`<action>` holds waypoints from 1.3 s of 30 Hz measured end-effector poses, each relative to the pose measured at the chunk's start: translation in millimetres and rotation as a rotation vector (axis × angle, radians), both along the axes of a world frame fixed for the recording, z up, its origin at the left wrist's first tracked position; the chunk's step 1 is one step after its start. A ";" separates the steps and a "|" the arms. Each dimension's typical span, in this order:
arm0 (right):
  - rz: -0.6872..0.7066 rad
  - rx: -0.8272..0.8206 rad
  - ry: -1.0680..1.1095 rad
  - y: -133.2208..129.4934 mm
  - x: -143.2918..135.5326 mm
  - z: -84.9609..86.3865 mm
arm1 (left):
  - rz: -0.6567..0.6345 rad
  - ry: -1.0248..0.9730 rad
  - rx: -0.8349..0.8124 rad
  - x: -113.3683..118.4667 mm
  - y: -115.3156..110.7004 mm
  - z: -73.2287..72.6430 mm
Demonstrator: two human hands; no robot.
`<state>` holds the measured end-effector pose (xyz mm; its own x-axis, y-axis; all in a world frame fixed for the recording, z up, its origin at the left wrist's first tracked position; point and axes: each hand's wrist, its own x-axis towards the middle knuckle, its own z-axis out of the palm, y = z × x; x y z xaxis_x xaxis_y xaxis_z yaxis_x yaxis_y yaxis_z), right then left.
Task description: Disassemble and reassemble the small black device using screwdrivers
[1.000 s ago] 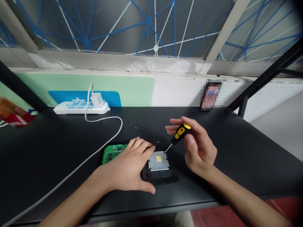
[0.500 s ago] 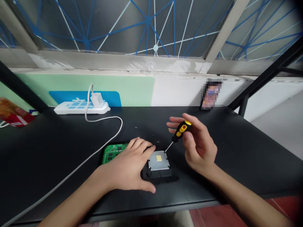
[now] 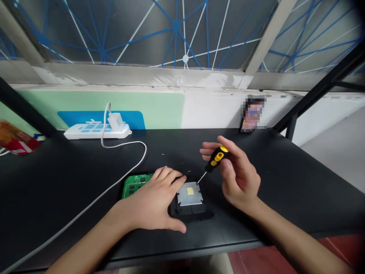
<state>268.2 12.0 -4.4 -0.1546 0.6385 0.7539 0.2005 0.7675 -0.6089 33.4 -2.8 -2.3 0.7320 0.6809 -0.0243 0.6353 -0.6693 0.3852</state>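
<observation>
Screwdriver (image 3: 218, 156) set at the plate's corner

Near the middle of the table's (image 3: 71, 182) front edge, a metal plate (image 3: 195, 198) with a yellowish pad (image 3: 190, 190) is set on black casing (image 3: 203, 217). A green circuit board (image 3: 133, 184) is partly covered, just to the left, by the left hand (image 3: 154, 201), which is spread palm down with nothing seen gripped; what is touched beneath it is hidden. The screwdriver's handle is pinched by the right hand (image 3: 241, 177) between thumb and forefinger, its tip put to the plate's far right corner. A screw appears to be being turned there, though its direction cannot be told. For this, the tip must be kept seated and the casing held steady.

No brand can be read on tool or board. The white mark on the blue panel (image 3: 134, 120) along the back edge is partly hidden, and the phone (image 3: 247, 125) near the back right corner is pixelated.
</observation>
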 end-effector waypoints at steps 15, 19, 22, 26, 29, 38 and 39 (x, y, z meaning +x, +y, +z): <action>-0.001 0.053 -0.030 -0.5 2.1 1.9 | -0.002 -0.004 -0.016 -0.5 -0.8 0.7; -0.067 0.087 -0.078 1.9 3.0 1.5 | 0.003 0.008 -0.025 -0.7 -1.6 1.8; -0.124 0.151 -0.089 6.8 5.7 -0.9 | 0.003 -0.010 -0.020 -1.3 -1.9 0.5; -0.105 0.180 -0.066 8.6 8.4 -2.1 | 0.007 -0.028 -0.015 -1.6 -1.3 0.2; -0.010 0.103 -0.041 4.3 7.1 0.1 | 0.004 -0.019 -0.015 -1.4 -1.1 0.7; -0.052 0.158 -0.086 7.7 6.1 -0.9 | 0.004 -0.006 -0.020 -0.8 -1.3 1.3; -0.058 0.184 -0.090 9.5 7.1 -1.9 | 0.004 -0.008 -0.019 -0.7 -1.3 1.3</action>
